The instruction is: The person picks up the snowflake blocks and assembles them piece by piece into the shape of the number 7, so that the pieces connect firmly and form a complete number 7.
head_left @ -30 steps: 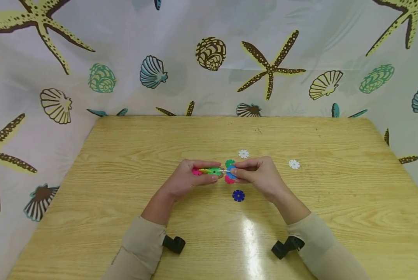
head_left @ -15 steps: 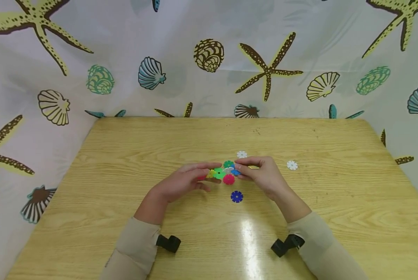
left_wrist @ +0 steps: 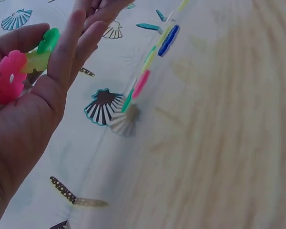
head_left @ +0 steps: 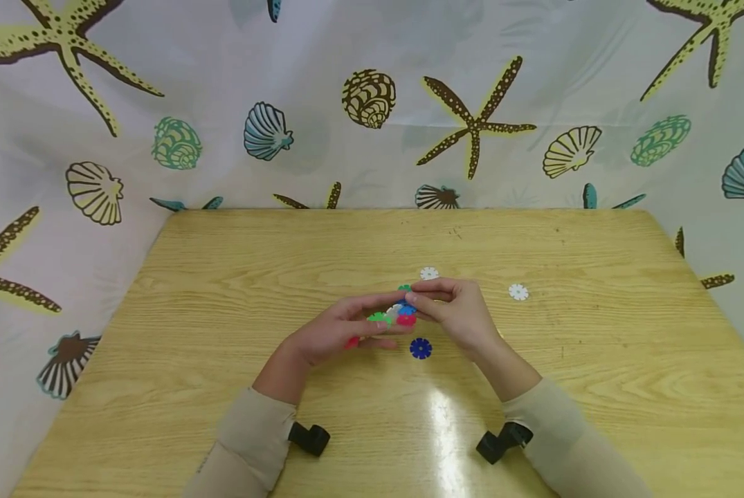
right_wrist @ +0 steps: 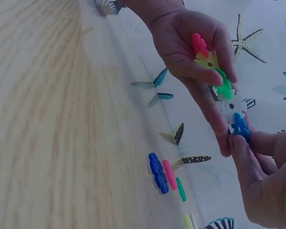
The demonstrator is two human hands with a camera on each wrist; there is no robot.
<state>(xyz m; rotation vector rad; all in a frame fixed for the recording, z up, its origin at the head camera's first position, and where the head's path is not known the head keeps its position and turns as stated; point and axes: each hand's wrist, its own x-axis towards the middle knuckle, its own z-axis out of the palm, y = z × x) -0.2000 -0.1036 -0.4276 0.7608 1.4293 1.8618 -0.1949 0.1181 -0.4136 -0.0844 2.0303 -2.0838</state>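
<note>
A chain of notched plastic discs runs between my hands: a pink disc [right_wrist: 199,44], a yellow disc [right_wrist: 207,61], a green disc [right_wrist: 224,88], a white disc [right_wrist: 230,107] and a light blue disc [right_wrist: 240,126]. My left hand [head_left: 328,335] holds the pink, yellow and green part, thumb over the green disc and fingers long behind it. In the left wrist view the pink end sits close to the palm. My right hand [head_left: 465,311] pinches the light blue end between thumb and fingers. The yellow disc is hidden by the left hand in the head view.
On the wooden table [head_left: 253,256] lie loose discs: dark blue [head_left: 421,348] nearest, pink [right_wrist: 169,174] and green [right_wrist: 181,189] under the hands, white discs [head_left: 430,273] farther back and to the right. A yellow one [right_wrist: 187,222] shows too. A shell-print curtain [head_left: 322,152] surrounds the table.
The left hand first loosened and spread its fingers, then closed again around the chain with the thumb on the green disc. The right hand keeps its pinch on the light blue disc.
</note>
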